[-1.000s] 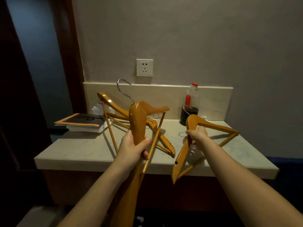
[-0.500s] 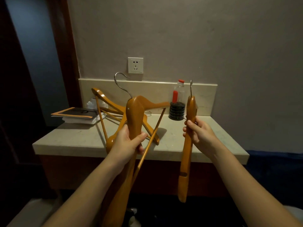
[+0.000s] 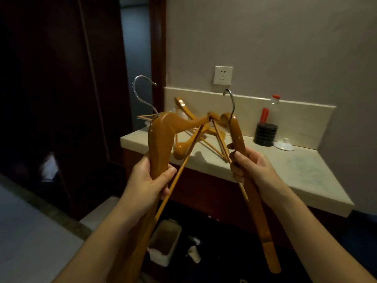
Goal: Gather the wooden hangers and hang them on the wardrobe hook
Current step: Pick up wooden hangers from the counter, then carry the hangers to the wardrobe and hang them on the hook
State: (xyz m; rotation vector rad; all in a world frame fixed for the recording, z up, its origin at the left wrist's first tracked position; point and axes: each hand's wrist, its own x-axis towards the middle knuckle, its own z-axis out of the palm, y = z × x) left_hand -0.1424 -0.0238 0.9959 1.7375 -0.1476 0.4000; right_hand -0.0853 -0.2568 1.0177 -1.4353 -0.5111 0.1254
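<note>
Left hand: the left hand (image 3: 149, 180) is wrapped round the lower arm of the first hanger (image 3: 163, 127). The thumb lies across the front, and the thin crossbar passes through the same grip.
Right hand: the right hand (image 3: 251, 168) is curled tight round the second hanger (image 3: 237, 135), clutching its arm and crossbar together.
First hanger: it rises out of the left hand, with its metal hook up and to that hand's outer side. Its far arm reaches across toward the right hand.
Second hanger: it is seen almost edge on, with its hook standing above the right hand. Its long arm hangs down past the wrist toward the floor.
Between the hands: the tips of the two held hangers come together above the gap. I cannot tell whether they actually touch.
Loose hangers: the loose hangers (image 3: 180, 149) lie tangled on the tabletop (image 3: 285, 162) just beyond the hands, one end propped against the back ledge. I cannot tell how many there are.
Beyond the right hand: a stack of black discs (image 3: 266, 133) sits on the tabletop with a clear bottle (image 3: 274, 111) behind it and a white lid (image 3: 284, 145) just beside it. A wall socket (image 3: 223, 75) is higher up.
Outside the left hand: a dark wardrobe (image 3: 61, 99).
Below the hands: a white bin (image 3: 165, 242) stands on the floor, with a crumpled cup (image 3: 193, 256) near it.
</note>
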